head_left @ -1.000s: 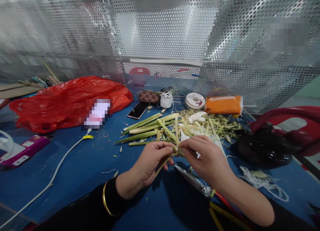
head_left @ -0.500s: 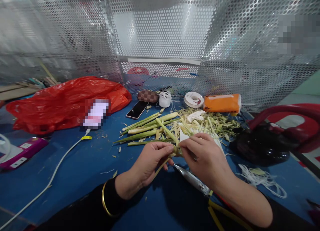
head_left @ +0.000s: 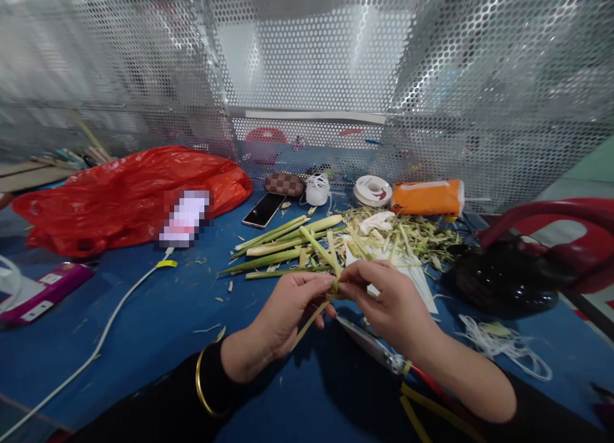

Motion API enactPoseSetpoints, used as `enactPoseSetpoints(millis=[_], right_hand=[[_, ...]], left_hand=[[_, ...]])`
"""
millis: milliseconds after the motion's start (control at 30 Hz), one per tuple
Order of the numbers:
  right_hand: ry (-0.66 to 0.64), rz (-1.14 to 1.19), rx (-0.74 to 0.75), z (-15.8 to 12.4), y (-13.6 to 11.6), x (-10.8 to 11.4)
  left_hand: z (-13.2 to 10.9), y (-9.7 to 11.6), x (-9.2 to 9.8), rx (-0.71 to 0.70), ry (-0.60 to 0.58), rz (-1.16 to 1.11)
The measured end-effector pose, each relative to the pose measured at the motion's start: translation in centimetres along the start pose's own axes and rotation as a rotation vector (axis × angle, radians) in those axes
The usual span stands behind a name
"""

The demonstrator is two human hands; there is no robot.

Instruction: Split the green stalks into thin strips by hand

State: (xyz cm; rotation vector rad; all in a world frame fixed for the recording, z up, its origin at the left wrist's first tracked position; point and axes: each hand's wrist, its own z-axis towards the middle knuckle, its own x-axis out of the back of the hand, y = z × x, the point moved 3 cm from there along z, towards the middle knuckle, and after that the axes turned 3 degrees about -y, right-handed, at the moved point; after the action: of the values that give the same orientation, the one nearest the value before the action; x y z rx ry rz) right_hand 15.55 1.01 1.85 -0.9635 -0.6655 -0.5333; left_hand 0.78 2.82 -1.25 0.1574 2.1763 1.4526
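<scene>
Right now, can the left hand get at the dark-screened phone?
Probably yes: nothing covers the phone. The left hand would have to reach over the green stalks, though, and it is busy pinching a plant strip.

No text can be read. On the left, the lit phone screen (head_left: 187, 218) is pixelated; on the far white spool (head_left: 363, 190) and the orange packet (head_left: 426, 198) to its right, dark markings are seen but cannot be deciphered.
</scene>
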Motion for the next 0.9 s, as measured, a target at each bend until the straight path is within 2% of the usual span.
enactPoseSetpoints(millis=[200, 433, 567, 733, 900], right_hand=[[-0.087, 0.070, 0.031, 0.2, 0.4, 0.1], [0.044, 0.167, -0.172, -0.3, 0.8, -0.6], [0.059, 0.174, -0.234, -0.5, 0.8, -1.3], [0.029, 0.211, -0.178, -0.3, 0.8, -0.7], [0.018, 0.025, 0.003, 0.4, 0.7, 1.0]], left_hand=[[0.2, -0.1, 0.3, -0.038, 0.038, 0.101], [0.1, -0.3, 0.0, -0.051, -0.034, 0.065], [0.2, -0.5, 0.0, -0.079, -0.003, 0.040], [0.3, -0.3, 0.4, -0.119, 0.070, 0.061], [0.2, 0.1, 0.7, -0.113, 0.123, 0.003]])
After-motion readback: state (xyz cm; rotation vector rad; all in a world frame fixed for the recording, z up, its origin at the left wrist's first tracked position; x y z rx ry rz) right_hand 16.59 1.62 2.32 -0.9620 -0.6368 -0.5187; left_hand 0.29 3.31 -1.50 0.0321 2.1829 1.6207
